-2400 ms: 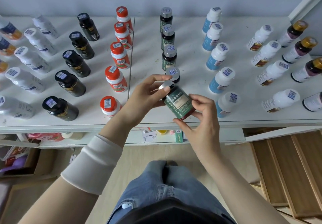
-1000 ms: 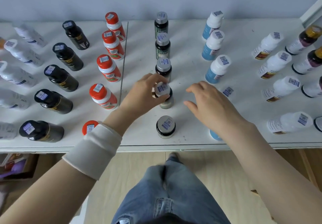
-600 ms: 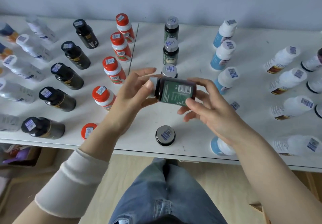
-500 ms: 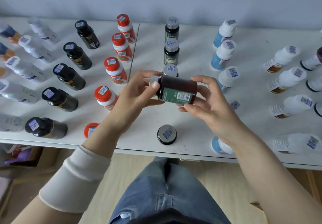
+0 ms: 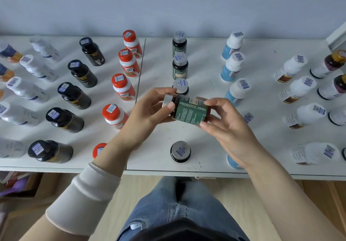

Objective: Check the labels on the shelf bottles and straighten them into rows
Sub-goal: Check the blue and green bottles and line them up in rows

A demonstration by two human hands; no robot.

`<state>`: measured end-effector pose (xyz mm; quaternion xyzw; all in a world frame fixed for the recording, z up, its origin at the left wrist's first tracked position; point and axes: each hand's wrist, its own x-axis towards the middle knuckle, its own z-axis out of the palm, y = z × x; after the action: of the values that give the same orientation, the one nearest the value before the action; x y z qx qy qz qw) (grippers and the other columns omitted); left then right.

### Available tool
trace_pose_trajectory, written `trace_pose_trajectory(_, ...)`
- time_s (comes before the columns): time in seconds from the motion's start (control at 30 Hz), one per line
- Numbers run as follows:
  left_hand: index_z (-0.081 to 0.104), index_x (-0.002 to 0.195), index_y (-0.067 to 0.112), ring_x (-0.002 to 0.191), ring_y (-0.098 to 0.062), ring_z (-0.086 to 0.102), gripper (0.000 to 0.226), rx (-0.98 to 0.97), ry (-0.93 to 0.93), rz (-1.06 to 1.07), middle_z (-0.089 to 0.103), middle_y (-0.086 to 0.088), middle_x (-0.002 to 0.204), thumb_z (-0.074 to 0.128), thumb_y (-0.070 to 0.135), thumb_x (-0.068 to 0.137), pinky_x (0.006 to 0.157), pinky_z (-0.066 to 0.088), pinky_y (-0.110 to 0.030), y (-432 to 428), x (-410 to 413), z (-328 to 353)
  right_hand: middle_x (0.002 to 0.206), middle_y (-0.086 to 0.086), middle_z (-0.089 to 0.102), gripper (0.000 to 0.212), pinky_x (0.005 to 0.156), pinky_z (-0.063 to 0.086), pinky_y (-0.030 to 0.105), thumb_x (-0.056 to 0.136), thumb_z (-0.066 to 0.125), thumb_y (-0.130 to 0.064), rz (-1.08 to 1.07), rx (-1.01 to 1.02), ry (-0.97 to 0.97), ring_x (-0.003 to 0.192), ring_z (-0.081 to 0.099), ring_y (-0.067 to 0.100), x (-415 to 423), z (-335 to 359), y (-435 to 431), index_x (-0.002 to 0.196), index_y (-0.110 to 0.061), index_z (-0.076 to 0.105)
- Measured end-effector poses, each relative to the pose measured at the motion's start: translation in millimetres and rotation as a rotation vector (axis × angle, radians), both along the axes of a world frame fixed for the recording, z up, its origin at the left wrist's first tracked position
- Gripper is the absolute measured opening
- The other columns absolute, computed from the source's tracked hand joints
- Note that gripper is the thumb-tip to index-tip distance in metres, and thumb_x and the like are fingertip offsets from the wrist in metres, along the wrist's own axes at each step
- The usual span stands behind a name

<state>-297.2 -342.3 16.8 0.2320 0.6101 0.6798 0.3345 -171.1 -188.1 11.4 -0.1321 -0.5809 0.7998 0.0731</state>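
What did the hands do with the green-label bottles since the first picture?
One dark, silver-capped bottle with a green label was set upright at the front of the white shelf. The left hand lifted the next bottle from the row, the right hand joined, and they turned it until PROBIOTIC OKRA shows. The other bottles kept their rows.

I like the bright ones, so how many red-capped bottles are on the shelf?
5, all in one column on the white shelf: the back bottle, the second, the third, the fourth beside the left hand, the fifth at the front edge, partly behind that wrist.
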Motion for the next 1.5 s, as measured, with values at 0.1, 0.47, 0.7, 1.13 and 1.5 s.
trace_pose_trajectory(0.1, 0.057, 0.11, 0.02, 0.104, -0.018, 0.062, 0.032, 0.104, -0.021, -0.043, 0.068, 0.006, 0.11, 0.069, 0.019, 0.081, 0.083, 0.055, -0.032, -3, -4, 2, 0.113, -0.003, 0.061, 0.059, 0.097, 0.048, 0.037, 0.061, 0.083, -0.024, -0.039, -0.036, -0.011, 0.102, 0.06, 0.013, 1, 0, 1, 0.112, -0.029, 0.053)
trace_pose_trajectory(0.47, 0.054, 0.122, 0.018, 0.088, -0.019, 0.068, 0.035, 0.068, -0.542, -0.018, 0.065, -0.01, 0.106, 0.034, 0.031, 0.097, 0.07, 0.056, -0.028, 13, -8, -11, 0.089, 0.005, 0.054, 0.051, 0.064, 0.051, 0.025, 0.064, 0.079, -0.026, -0.333, 1.08, 0.11, 0.063, 0.053, 0.014, -13, 16, -19, 0.11, -0.014, 0.06)
trace_pose_trajectory(0.7, 0.056, 0.106, 0.017, 0.085, -0.017, 0.063, 0.016, -0.011, -0.326, 0.02, 0.063, -0.005, 0.098, 0.048, 0.016, 0.091, 0.069, 0.057, -0.028, 27, -23, -5, 0.105, 0.017, 0.058, 0.055, 0.077, 0.048, 0.018, 0.063, 0.081, -0.008, -0.336, 1.181, 0.062, 0.087, 0.055, 0.015, -8, -5, -20, 0.107, -0.004, 0.049)
trace_pose_trajectory(1.13, 0.059, 0.112, 0.017, 0.104, -0.016, 0.054, 0.044, -0.35, 0.76, -0.308, 0.05, -0.001, 0.111, 0.075, 0.002, 0.073, 0.084, 0.052, -0.024, 31, -24, -22, 0.123, 0.008, 0.051, 0.042, 0.081, 0.041, 0.035, 0.086, 0.061, -0.026, 0.038, 1.491, -0.457, 0.111, 0.05, 0.027, -20, 23, 22, 0.123, -0.012, 0.046)
trace_pose_trajectory(1.5, 0.057, 0.115, 0.013, 0.105, -0.016, 0.051, 0.043, -0.4, 0.921, -0.306, 0.048, -0.003, 0.114, 0.072, 0.009, 0.076, 0.089, 0.042, -0.019, 29, -29, -60, 0.118, 0.011, 0.049, 0.043, 0.08, 0.042, 0.036, 0.087, 0.059, -0.03, 0.178, 1.639, -0.51, 0.109, 0.05, 0.029, -41, 18, 18, 0.122, -0.009, 0.044)
